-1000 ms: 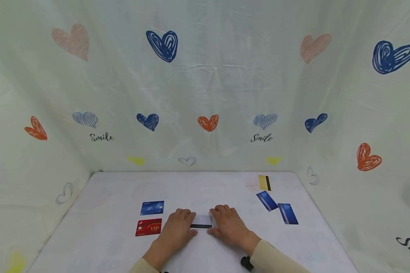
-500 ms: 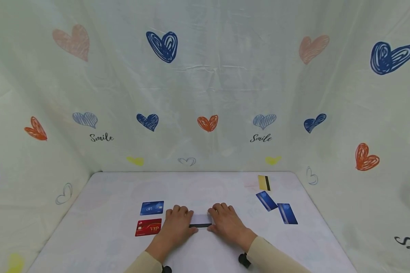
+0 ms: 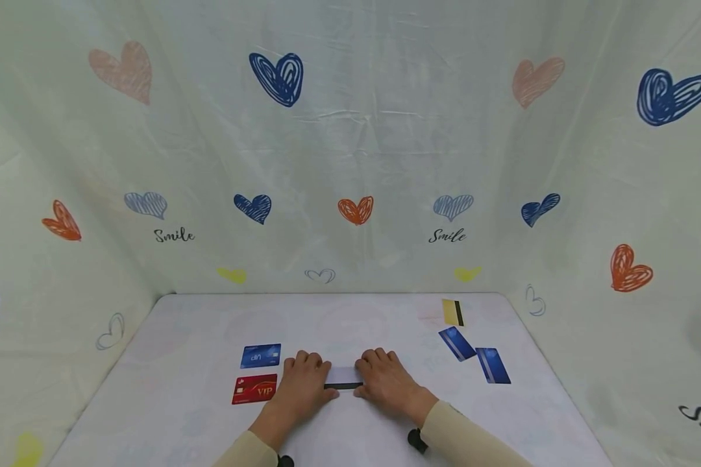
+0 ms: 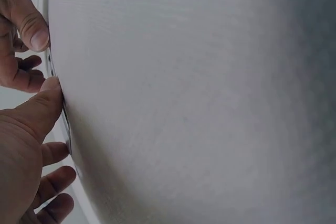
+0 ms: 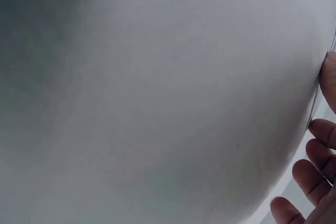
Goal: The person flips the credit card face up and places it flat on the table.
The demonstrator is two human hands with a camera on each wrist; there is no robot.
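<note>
A pale card with a dark stripe (image 3: 343, 377) lies crosswise at the middle of the table in the head view. My left hand (image 3: 302, 387) holds its left end between thumb and fingers, while my right hand (image 3: 393, 384) grips the right end the same way. The hands cover both ends of the card. In the left wrist view the card's edge shows as a thin line beside my left thumb (image 4: 44, 103). The right wrist view catches my right fingertips (image 5: 310, 179) at the frame's edge.
Left of my hands lie a blue card (image 3: 260, 356) and a red VIP card (image 3: 254, 389). Toward the back right are a yellow card (image 3: 452, 312) and two blue cards, one tilted (image 3: 457, 344), one farther right (image 3: 493, 366). A heart-printed curtain (image 3: 350, 162) surrounds the white table (image 3: 187, 337).
Both hands have shifted slightly left and away from me. The card's dark stripe looks thinner than a second ago. The other cards stay where they were.
</note>
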